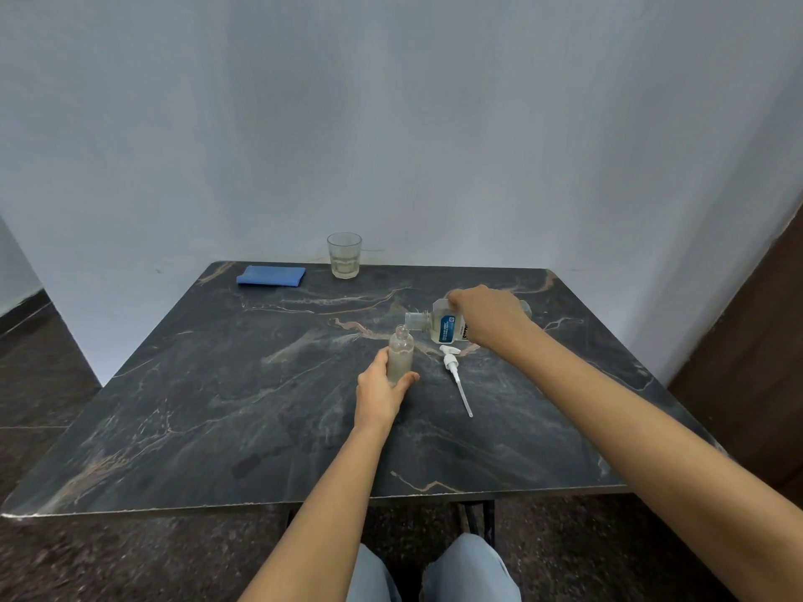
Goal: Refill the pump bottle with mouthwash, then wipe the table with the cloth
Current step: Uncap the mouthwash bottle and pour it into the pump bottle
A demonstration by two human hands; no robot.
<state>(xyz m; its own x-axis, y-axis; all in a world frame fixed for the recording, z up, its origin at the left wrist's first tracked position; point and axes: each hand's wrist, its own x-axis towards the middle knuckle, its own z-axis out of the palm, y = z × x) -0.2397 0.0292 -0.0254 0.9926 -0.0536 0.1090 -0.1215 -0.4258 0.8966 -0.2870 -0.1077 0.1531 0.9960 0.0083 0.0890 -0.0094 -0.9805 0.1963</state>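
The right hand (pixel 486 315) covers the middle of the tilted clear plastic mouthwash bottle (pixel 436 317), and the print on its blue-and-white label (pixel 447 328) is too small to read. The left hand (pixel 382 391) hides the base of the small clear pump bottle (pixel 400 347). Any stream between the two mouths is too faint to tell. Both forearms (pixel 652 427) run off the frame's bottom edge.

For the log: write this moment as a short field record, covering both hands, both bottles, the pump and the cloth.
left hand: grips the pump bottle, upright, open-necked
right hand: holds the mouthwash bottle tipped, its mouth at the pump bottle's neck
pump: lies on the table, right of the pump bottle
cloth: blue, folded, far left of table, untouched
glass: upright near the far edge, right of the cloth
stage: pouring; wiping not yet done
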